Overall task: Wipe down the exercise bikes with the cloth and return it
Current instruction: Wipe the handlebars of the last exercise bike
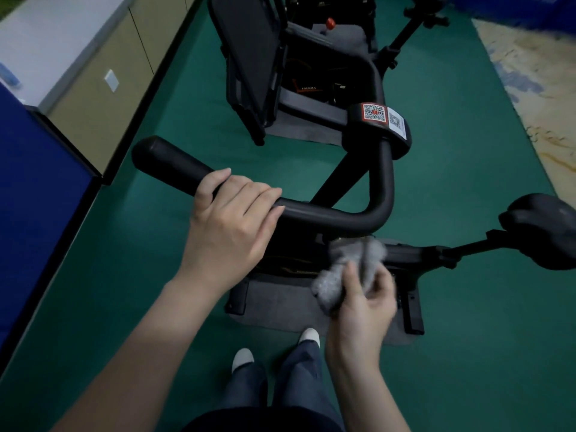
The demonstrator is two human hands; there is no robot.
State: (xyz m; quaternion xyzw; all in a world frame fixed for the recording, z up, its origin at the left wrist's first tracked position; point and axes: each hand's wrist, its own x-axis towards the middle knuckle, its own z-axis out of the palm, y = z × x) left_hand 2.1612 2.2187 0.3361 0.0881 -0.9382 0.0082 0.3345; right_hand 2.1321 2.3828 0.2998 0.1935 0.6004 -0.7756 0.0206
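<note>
We are mid-wipe on the nearer exercise bike [386,169]: left grip [230,219] clasps its handlebar [336,218], right grip [363,302] clutches the grey cloth [346,269] just below; next, likely, press cloth against that bar.

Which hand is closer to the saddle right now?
Right. The right hand, holding the grey cloth, is down by the frame, toward the saddle. The left hand grips the handlebar, farther off on the opposite side.

"HAHMA" reads on the farther bike's frame [308,88]; QR stickers [374,112] unreadable.
</note>
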